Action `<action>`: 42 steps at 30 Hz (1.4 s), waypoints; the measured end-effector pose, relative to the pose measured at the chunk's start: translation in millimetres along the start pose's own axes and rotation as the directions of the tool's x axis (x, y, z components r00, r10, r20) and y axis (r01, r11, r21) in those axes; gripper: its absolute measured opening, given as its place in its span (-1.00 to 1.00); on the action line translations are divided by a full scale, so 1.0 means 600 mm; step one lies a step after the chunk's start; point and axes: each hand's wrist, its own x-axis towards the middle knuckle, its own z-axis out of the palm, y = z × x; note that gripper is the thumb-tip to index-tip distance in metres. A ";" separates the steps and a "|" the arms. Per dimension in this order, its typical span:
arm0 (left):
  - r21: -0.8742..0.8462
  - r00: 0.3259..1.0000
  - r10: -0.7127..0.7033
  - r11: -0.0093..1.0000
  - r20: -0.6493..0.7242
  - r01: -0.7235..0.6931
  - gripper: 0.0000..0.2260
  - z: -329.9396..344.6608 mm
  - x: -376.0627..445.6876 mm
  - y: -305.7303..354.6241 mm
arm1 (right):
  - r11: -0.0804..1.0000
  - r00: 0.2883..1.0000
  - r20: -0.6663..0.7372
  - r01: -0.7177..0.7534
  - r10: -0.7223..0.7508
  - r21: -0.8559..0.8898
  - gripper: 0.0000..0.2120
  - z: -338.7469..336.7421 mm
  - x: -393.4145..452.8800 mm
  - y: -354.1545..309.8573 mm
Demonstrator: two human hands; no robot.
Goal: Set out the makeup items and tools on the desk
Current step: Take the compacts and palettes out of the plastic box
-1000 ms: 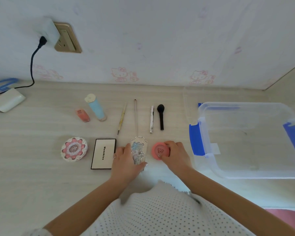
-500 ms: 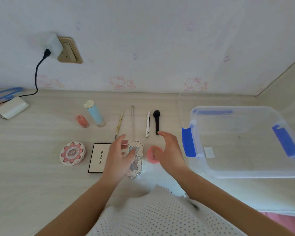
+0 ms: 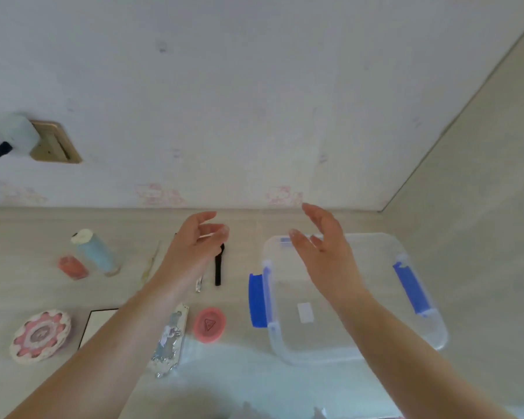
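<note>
Both hands hover above the desk and hold nothing. My left hand (image 3: pixel 195 243) hangs with loosely curled fingers over the row of thin tools. My right hand (image 3: pixel 324 246) is spread above the clear storage box (image 3: pixel 430 337). On the desk lie a silver ornate case (image 3: pixel 170 343), a round pink compact (image 3: pixel 209 324), a flower-patterned compact (image 3: pixel 40 335), a white palette (image 3: pixel 96 323) partly under my left forearm, a blue bottle (image 3: pixel 96 252), a small orange bottle (image 3: pixel 72 266), a black brush (image 3: pixel 218 267), a white pen (image 3: pixel 199 285) and a thin yellowish stick (image 3: pixel 150 264).
The clear box with blue latches (image 3: pixel 257 300) stands open at the right with nothing but a small label inside. A wall socket (image 3: pixel 55 143) with a white plug (image 3: pixel 15 133) sits on the wall at the left. A side panel bounds the desk on the right.
Both hands let go of the silver case and the pink compact and rose away from the desk. The camera tilted up toward the wall.
</note>
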 end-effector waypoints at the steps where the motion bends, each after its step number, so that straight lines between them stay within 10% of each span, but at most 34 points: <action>1: 0.005 0.999 -0.034 0.999 0.017 0.034 -0.68 0.020 0.010 0.004 | 0.999 0.999 -0.038 0.013 -0.015 -0.043 -0.62 -0.033 0.018 0.009; 17: 0.096 0.930 -0.366 0.925 -0.041 0.368 -0.95 0.170 0.147 -0.046 | 0.879 0.859 0.187 -0.463 0.476 -0.109 -0.57 -0.283 0.227 0.228; 32: 0.397 0.810 -0.584 0.732 -0.054 0.554 -0.42 0.201 0.225 -0.084 | 0.769 0.744 0.201 -0.633 0.637 -0.089 -0.42 -0.236 0.295 0.329; 42: 0.221 0.854 -0.516 0.842 0.066 0.492 -0.06 0.190 0.196 -0.048 | 0.742 0.732 0.123 -0.663 0.670 -0.096 -0.37 -0.243 0.273 0.320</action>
